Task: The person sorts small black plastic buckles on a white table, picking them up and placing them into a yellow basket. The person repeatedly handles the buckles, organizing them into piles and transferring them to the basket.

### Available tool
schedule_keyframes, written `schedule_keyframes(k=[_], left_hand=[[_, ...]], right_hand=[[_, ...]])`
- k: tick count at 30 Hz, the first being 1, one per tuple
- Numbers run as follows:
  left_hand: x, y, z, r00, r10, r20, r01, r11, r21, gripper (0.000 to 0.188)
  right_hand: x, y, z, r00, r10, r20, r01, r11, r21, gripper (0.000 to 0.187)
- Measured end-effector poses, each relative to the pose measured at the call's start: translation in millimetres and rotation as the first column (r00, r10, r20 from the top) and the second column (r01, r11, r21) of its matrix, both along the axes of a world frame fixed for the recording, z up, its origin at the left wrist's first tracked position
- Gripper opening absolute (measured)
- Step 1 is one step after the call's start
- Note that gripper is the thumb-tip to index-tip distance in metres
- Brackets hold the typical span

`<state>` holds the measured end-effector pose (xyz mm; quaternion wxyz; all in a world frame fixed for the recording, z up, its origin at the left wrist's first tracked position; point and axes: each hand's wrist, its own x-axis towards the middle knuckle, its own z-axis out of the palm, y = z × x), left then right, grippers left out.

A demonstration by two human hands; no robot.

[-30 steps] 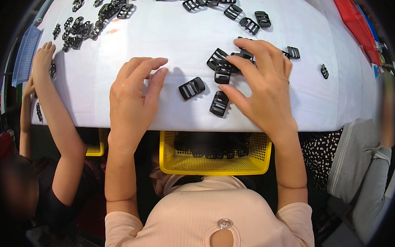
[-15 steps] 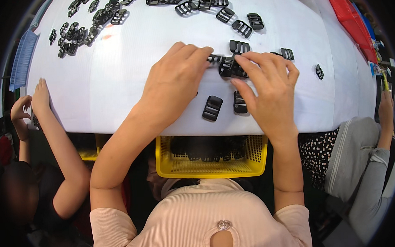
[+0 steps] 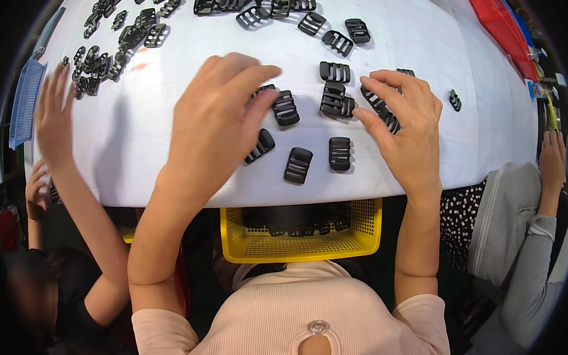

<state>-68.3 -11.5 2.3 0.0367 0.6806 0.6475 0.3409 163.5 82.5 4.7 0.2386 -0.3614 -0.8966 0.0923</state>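
My left hand hovers over the white table with thumb and fingers apart, holding nothing. Its thumb tip is beside a black plastic strap buckle, and another buckle lies partly under the hand. My right hand is also open, its thumb near a pair of overlapping buckles. Beneath its fingers more buckles show, partly hidden. Closer to me lie two separate buckles, one tilted and one upright. A further buckle rests just beyond the pair.
Heaps of black buckles cover the far side of the white table. Below its near edge sits a yellow basket holding buckles. A blue basket and another person's hand are left; a red tray is right.
My hands have drawn apart, the left moving left and the right slightly right. Buckles that were between them now lie exposed on the table. The left neighbour's hand has reached farther forward.
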Motion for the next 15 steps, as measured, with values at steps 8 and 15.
schedule_keyframes(k=[8,15], left_hand=[[35.2,37.9,-10.0,0.951,-0.301,-0.072,0.292,0.950,-0.108,0.044],[30.0,43.4,4.5,0.958,-0.280,0.057,0.284,0.912,-0.297,0.040]], right_hand=[[-1.1,-3.5,-10.6,0.999,0.041,0.034,-0.040,0.999,-0.031,0.033],[0.9,-5.9,-8.5,0.996,0.085,0.017,-0.084,0.995,-0.057,0.028]])
